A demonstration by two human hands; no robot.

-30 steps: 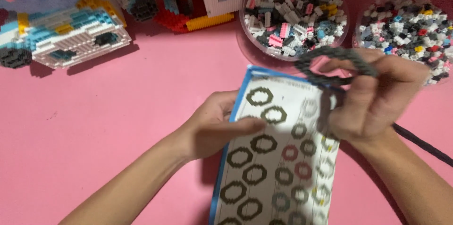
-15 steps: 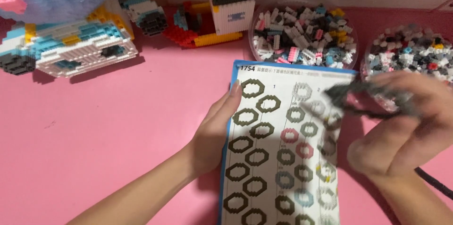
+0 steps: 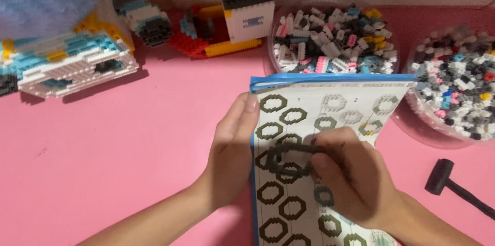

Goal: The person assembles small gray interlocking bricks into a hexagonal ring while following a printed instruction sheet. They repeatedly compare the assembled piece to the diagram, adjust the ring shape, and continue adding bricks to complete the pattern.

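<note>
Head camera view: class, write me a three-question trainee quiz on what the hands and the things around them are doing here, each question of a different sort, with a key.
1. True or false: the right hand holds a dark ring of small bricks over the instruction sheet.
2. What is the left hand doing?
A. Lifting the small black mallet
B. Resting on the sheet's left edge
C. Reaching into a bowl
3. Fill in: two clear bowls of loose bricks, one behind the sheet and one to its right, stand on a ____ table.

Key: 1 true; 2 B; 3 pink.
</note>
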